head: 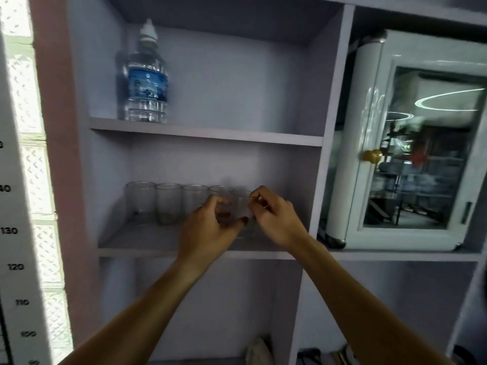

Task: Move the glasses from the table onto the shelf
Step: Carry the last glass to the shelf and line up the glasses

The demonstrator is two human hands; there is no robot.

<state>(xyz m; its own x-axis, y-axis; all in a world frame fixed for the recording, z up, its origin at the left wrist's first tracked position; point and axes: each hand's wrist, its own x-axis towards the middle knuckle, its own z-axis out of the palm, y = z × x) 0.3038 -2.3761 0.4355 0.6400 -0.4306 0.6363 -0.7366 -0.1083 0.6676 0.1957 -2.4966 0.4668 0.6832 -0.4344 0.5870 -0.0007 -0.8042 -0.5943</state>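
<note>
While daylight comes through the patterned window (29, 180) at the far left, the row of glasses starts near the left wall of the middle shelf (147, 241): the first glass (139, 198), a second glass (168, 202) just beside it, then a third glass (193, 194), partly hidden by the left hand (208, 227). A water bottle (143, 83) stands on the board above. That left hand's fingers are curled loosely, thumb forward, near a fourth glass (220, 192); whether they touch it I cannot tell. Right of it, the right hand (274, 219) pinches the rim of the last glass (243, 206) between thumb and fingertips, at the right end of the row. It seems to be the placing step. To do it well, I would set the base flat on the board, keep a small gap from its neighbour so the rims do not knock, and let go only once it stands steady. Further right sits a white cabinet (369, 143) with a glass door.
</note>
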